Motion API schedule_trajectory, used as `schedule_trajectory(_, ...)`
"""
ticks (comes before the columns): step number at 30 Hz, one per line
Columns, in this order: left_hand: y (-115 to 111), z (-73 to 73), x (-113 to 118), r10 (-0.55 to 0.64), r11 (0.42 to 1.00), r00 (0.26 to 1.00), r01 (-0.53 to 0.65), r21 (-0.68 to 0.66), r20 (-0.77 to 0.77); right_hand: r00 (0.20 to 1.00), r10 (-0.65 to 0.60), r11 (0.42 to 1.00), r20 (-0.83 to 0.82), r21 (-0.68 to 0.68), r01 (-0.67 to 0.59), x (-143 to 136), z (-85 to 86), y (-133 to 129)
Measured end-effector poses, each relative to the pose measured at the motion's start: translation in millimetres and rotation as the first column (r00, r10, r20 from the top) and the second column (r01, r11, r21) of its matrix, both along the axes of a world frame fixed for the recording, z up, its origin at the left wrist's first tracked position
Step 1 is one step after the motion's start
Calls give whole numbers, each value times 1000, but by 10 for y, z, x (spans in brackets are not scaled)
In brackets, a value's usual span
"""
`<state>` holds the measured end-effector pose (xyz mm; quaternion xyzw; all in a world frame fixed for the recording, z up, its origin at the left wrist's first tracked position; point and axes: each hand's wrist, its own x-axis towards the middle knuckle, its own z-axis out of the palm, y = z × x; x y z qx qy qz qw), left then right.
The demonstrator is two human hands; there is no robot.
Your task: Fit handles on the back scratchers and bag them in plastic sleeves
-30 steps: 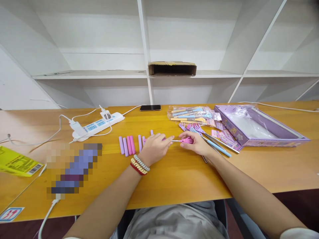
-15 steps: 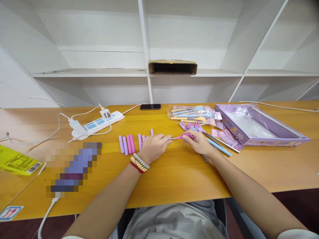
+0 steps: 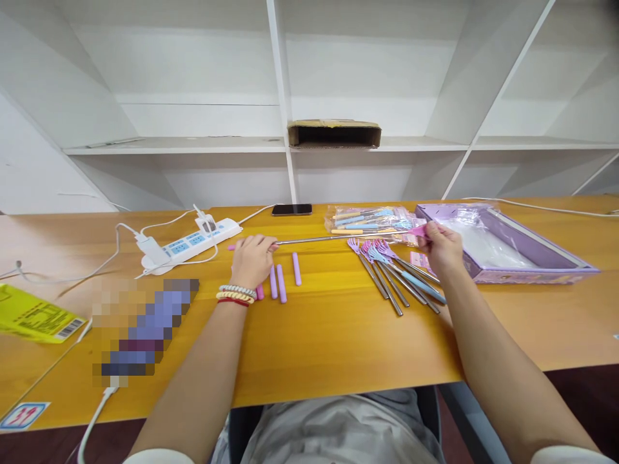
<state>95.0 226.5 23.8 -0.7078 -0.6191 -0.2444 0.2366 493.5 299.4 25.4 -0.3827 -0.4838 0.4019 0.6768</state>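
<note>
A telescopic back scratcher [image 3: 329, 239] with a thin metal rod is stretched out level above the table. My left hand [image 3: 252, 261] is closed round its pink handle end, part of which sticks out to the left. At the other end, my right hand [image 3: 443, 247] grips the pink head, whose shape is mostly hidden by the fingers. Under and beside my left hand lie loose purple and pink handle sleeves [image 3: 282, 283], some of them covered. Several back scratchers [image 3: 394, 277] with claw heads and bare metal rods, one with a blue sleeve, lie fanned out left of my right forearm.
Bagged back scratchers [image 3: 370, 218] lie at the back, beside a purple display box [image 3: 532, 276]. A phone [image 3: 291, 209], a power strip [image 3: 193, 243] with cables and a yellow packet [image 3: 36, 314] are further left. Shelves [image 3: 213, 145] holding a cardboard box [image 3: 334, 134] stand behind.
My hands have moved apart, left hand leftward and right hand rightward and up. The back scratcher's rod has been drawn out long between them, uncovering the pile of scratchers.
</note>
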Motion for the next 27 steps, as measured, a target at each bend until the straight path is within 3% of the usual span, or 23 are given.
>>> schedule_trajectory(3,4,31,-125,-2,1000,1000,2,17,-9,963,-164,986,-213,-10,166,257,-3,121)
schedule_trajectory(8,-19,95,-216,-23,999,1000,24,38,-8,887,-377,922,-268,-17,387,555,0,161)
schedule_trajectory(11,-46,101,-357,27,998,1000,-28,60,16,788,-534,838,-307,-67,542,729,-25,180)
schedule_trajectory(14,-74,98,-525,63,994,998,-65,84,25,723,-638,759,-264,-60,648,830,-63,210)
schedule_trajectory(18,-93,120,-647,100,984,994,-106,143,44,679,-712,680,-181,67,730,794,-71,214)
schedule_trajectory(23,-94,122,-608,100,987,993,-107,124,61,644,-758,637,-100,95,765,736,-10,161)
schedule_trajectory(27,-78,67,-510,68,998,995,-67,-12,77,568,-821,571,64,69,818,734,3,128)
